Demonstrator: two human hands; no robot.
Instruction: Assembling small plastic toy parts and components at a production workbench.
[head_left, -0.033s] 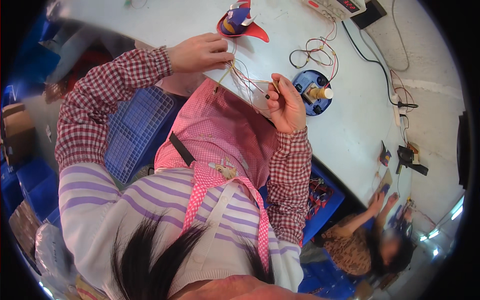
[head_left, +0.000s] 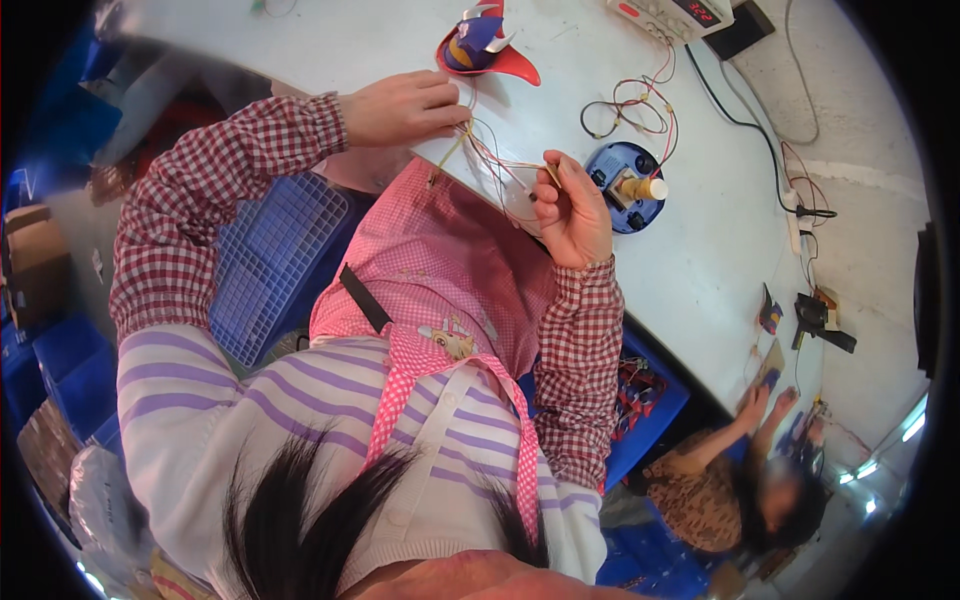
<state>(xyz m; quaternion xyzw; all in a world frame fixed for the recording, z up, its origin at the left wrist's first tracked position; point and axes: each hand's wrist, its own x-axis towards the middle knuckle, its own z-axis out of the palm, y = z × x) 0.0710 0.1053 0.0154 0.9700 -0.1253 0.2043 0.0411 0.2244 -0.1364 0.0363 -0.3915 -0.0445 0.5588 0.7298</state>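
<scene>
My left hand is over the table's near edge, fingers closed on a bundle of thin coloured wires. The wires run right in a loose fan, some drooping past the edge. My right hand pinches their other end, where a small flat tan piece shows between thumb and fingers; its kind I cannot make out. Beside that hand sits a round blue device with a pale cylindrical knob on top. Beyond my left hand stands a red and purple plastic shell with silver, horn-like points.
A power supply with a lit display stands at the back, its red and black leads looped on the white table. A blue bin of parts is under the right edge; a blue crate is at left. A co-worker works at lower right.
</scene>
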